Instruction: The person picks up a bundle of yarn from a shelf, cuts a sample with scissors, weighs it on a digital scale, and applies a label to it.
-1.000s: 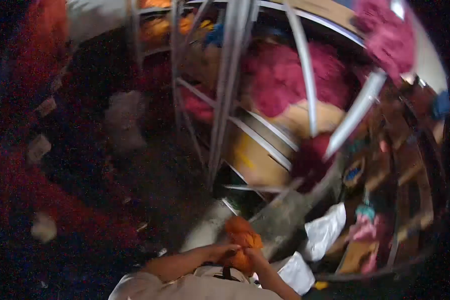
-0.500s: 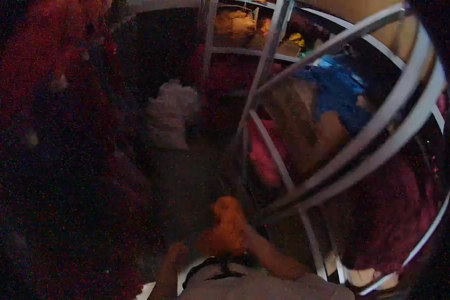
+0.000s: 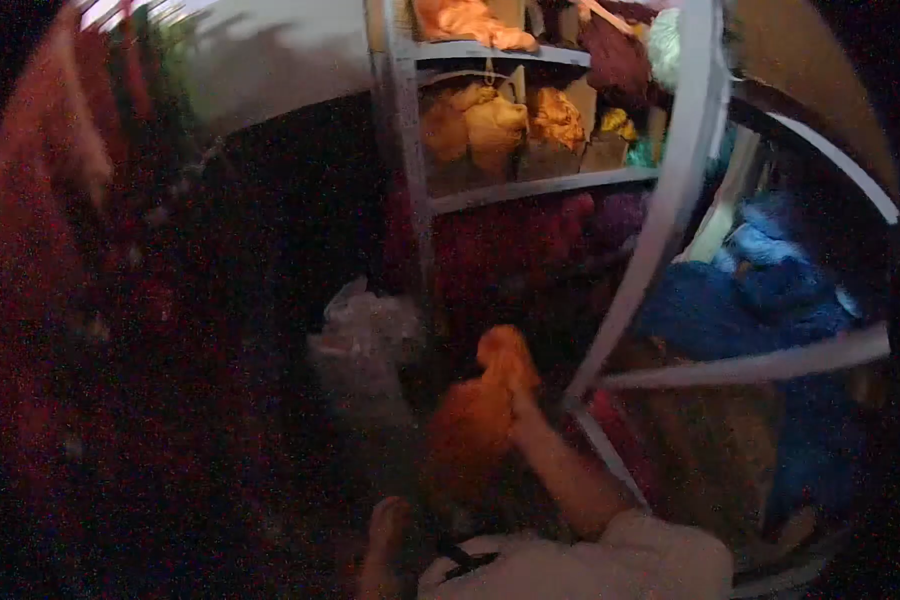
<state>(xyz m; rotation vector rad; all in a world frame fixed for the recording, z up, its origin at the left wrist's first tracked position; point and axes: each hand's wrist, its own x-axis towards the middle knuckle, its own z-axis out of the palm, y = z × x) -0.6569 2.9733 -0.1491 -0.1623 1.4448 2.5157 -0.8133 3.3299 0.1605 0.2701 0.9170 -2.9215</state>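
Observation:
An orange cloth-like bundle (image 3: 470,415) hangs in front of me at the lower middle. My right hand (image 3: 520,395) grips its upper right part, with fingers largely hidden by the orange material and the dim light. Lower and to the left, my left hand (image 3: 390,515) is apart from the bundle; its fingers are too dark and blurred to make out.
Metal shelving (image 3: 410,130) ahead holds orange and yellow bundles (image 3: 495,125). A pale plastic bag (image 3: 370,330) stands on the dark floor. At right are a metal upright (image 3: 685,150) and blue material (image 3: 750,305). Dark red material (image 3: 45,230) lines the left side.
The view has tilted up, showing more of the shelves. My right hand has moved up and forward with the orange bundle; my left hand is now apart from it, lower down.

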